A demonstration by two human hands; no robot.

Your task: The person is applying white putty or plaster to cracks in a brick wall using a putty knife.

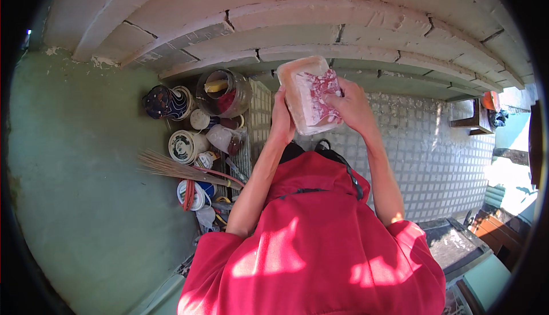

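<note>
In front of the wall, my left hand grips a shallow rectangular plastic tub by its left side. The tub is tilted toward me and has white paste smeared inside it. A flat red scraper-like piece, coated in patchy white, lies over the right half of the tub. My right hand is closed on this red piece, its thumb pressed on the face and its other fingers mostly hidden behind. Whether the right fingers also touch the tub's rim, I cannot tell.
Ahead stands a pale block wall with dark cracks at its joints. A green wall rises at left. Between them sit a clear round container, a white-lidded bucket and a stick broom. A wooden bench stands far right on the tiled floor.
</note>
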